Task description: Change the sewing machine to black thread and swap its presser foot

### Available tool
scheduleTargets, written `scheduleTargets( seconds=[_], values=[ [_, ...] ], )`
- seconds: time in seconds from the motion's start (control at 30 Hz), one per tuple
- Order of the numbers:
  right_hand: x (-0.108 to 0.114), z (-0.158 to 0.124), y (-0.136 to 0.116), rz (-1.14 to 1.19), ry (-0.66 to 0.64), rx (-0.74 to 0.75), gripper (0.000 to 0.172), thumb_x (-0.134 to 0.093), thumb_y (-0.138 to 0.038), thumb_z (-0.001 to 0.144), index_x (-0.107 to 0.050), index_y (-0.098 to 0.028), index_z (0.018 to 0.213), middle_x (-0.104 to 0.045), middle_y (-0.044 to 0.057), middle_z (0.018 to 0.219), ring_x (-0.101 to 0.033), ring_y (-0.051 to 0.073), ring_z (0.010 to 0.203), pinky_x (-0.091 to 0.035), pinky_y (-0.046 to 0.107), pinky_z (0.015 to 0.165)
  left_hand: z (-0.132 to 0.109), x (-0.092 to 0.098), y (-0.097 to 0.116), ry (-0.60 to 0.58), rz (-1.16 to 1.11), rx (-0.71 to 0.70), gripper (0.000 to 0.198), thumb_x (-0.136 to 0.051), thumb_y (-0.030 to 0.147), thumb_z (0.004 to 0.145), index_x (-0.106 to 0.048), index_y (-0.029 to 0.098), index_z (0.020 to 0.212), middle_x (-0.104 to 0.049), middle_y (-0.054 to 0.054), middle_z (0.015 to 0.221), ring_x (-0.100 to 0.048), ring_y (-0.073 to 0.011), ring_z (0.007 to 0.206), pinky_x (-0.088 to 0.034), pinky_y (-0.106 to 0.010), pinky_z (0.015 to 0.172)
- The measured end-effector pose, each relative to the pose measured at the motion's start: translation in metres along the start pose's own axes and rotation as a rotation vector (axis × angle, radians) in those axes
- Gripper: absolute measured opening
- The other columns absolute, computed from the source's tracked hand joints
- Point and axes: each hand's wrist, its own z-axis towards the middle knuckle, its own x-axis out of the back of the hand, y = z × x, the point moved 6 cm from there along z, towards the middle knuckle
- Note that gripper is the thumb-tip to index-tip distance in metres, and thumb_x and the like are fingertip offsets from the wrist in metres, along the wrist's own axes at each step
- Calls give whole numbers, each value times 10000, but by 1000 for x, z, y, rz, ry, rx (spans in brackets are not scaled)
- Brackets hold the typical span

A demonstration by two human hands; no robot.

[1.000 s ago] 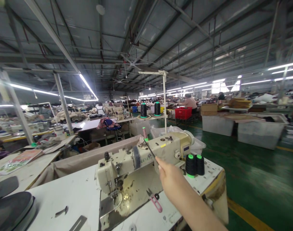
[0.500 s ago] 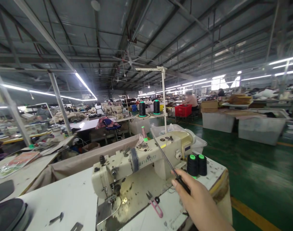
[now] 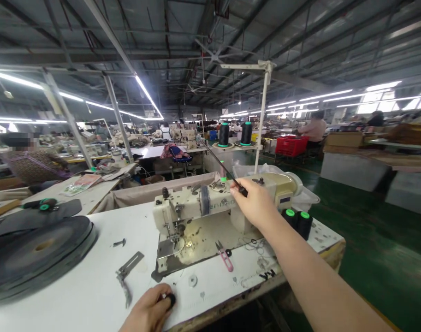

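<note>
My right hand (image 3: 257, 205) is closed around the black handle of a long thin screwdriver (image 3: 220, 161), raised over the arm of a cream sewing machine (image 3: 186, 205). Its shaft slants up and to the left, toward the thread stand. At the table's front edge, my left hand (image 3: 148, 308) pinches a small round black thing (image 3: 170, 300), perhaps a bobbin of black thread. Between that hand and the machine lies a small pale metal disc (image 3: 192, 280). Pink-handled thread snips (image 3: 227, 261) rest in front of the machine bed, beside a small black ring.
A metal bracket (image 3: 129, 269) and a stack of black rolled strip (image 3: 44, 258) lie on the white tabletop (image 3: 109, 230) at left. Two black thread cones (image 3: 303, 225) stand by the machine's right end; two more sit on the thread stand (image 3: 262, 115). Another person (image 3: 33, 159) is at far left.
My left hand has come into view with the small black thing. My right hand has moved up and left with the screwdriver. The view has turned left and down.
</note>
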Motion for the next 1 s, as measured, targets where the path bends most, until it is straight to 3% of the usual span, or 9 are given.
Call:
scheduleTargets(
  seconds=[0.1, 0.23, 0.37, 0.5, 0.6, 0.7, 0.83, 0.93, 1.0],
  values=[
    [3, -11, 5, 47, -1, -45, 200, -586, -283, 860, -691, -206, 1012, -729, 52, 960, -658, 218, 903, -456, 327, 810, 11, -5, 1, 17, 211, -63, 371, -498, 436, 996, -714, 220, 786, -717, -115, 1120, -692, -211, 882, -557, -294, 849],
    [13, -36, 17, 72, 17, -97, 245, -584, -310, 823, -712, -198, 999, -742, 66, 965, -671, 232, 922, -491, 356, 864, 28, -11, -3, -93, 332, 4, 399, -402, 300, 1040, -739, 196, 855, -722, -101, 1103, -716, -187, 894, -550, -310, 889],
    [22, -63, 34, 86, 39, -175, 258, -572, -352, 809, -713, -212, 974, -750, 66, 968, -682, 238, 921, -508, 373, 891, 41, -10, 11, -185, 583, -14, 285, -516, 221, 981, -783, 221, 880, -744, -90, 1171, -680, -287, 1079, -512, -440, 923],
    [27, -84, 44, 109, 49, -210, 230, -568, -365, 813, -705, -218, 925, -751, 66, 958, -689, 236, 912, -516, 365, 884, 45, -5, 34, -151, 715, 16, 271, -579, 352, 966, -795, 196, 916, -735, -129, 1196, -660, -340, 1091, -495, -489, 901],
    [28, -96, 49, 130, 47, -243, 243, -579, -381, 819, -709, -220, 944, -753, 64, 991, -692, 238, 937, -517, 370, 902, 48, -2, 50, -117, 759, 10, 396, -459, 372, 1024, -789, 190, 901, -735, -144, 1139, -667, -325, 1035, -496, -478, 879],
    [27, -107, 55, 153, 31, -286, 268, -581, -405, 825, -711, -221, 971, -756, 70, 1017, -694, 253, 974, -517, 390, 924, 53, 1, 60, -122, 807, -24, 388, -405, 246, 1034, -776, 209, 925, -718, -125, 1182, -663, -312, 1056, -497, -456, 875],
    [25, -121, 64, 172, 9, -324, 281, -580, -415, 825, -712, -220, 977, -760, 82, 1027, -701, 267, 984, -523, 405, 925, 61, 4, 64, -168, 767, 63, 188, -547, 122, 928, -705, 208, 984, -681, -89, 1182, -691, -254, 1029, -509, -350, 817],
    [27, -130, 71, 180, 0, -348, 285, -578, -418, 821, -715, -215, 967, -762, 89, 1025, -707, 271, 976, -531, 405, 924, 66, 9, 73, -166, 693, 116, 243, -638, 131, 858, -614, 220, 1083, -660, -65, 1149, -710, -237, 966, -487, -299, 720],
    [29, -134, 76, 171, 5, -357, 295, -578, -424, 819, -717, -214, 972, -765, 89, 1028, -710, 276, 984, -533, 408, 929, 71, 13, 84, -177, 624, 97, 149, -626, 178, 884, -593, 234, 1018, -675, -36, 1050, -708, -228, 889, -471, -303, 699]
  ],
)
